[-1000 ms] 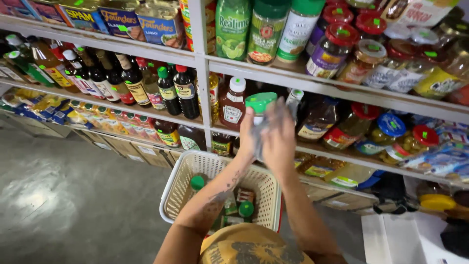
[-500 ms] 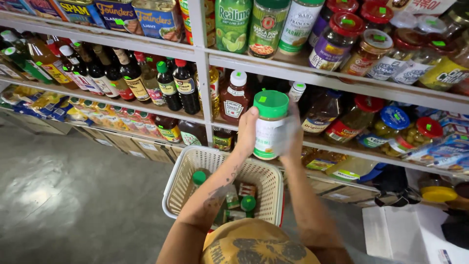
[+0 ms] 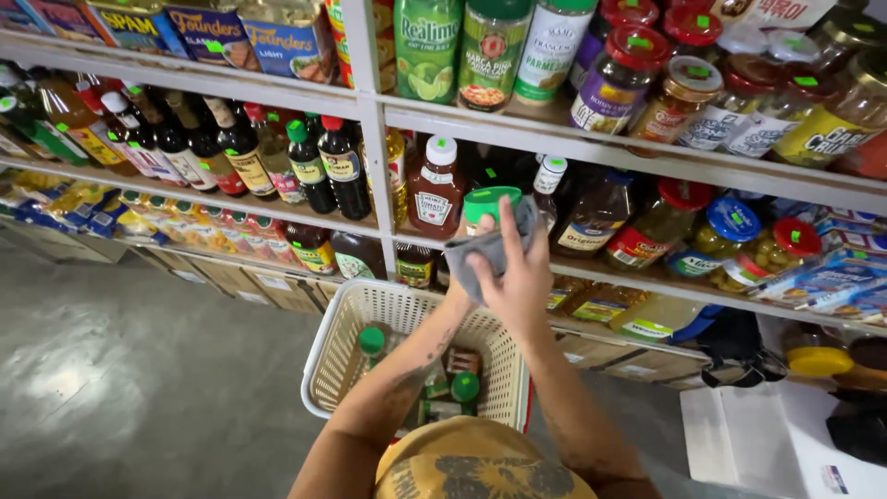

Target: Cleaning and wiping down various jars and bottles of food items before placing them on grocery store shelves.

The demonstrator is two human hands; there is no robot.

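In front of the middle shelf, both hands come together around a jar with a green lid [image 3: 491, 202]. My left hand [image 3: 458, 280] grips the jar from below and is mostly hidden. My right hand [image 3: 515, 273] presses a grey cloth [image 3: 487, 248] over the jar's side, so only the lid shows. Directly beneath the hands hangs a cream plastic basket [image 3: 344, 344] holding several green-capped bottles [image 3: 371, 341] and small packs.
Shelves of sauce bottles [image 3: 238, 152], a ketchup bottle [image 3: 436, 194] and jars with red lids [image 3: 628, 79] fill the view ahead. Grey concrete floor [image 3: 120, 388] lies to the left. A white box [image 3: 785, 444] and dark items sit low on the right.
The jar has come down a little from where it was held up with its label showing. The grey cloth and my right hand now cover its body.
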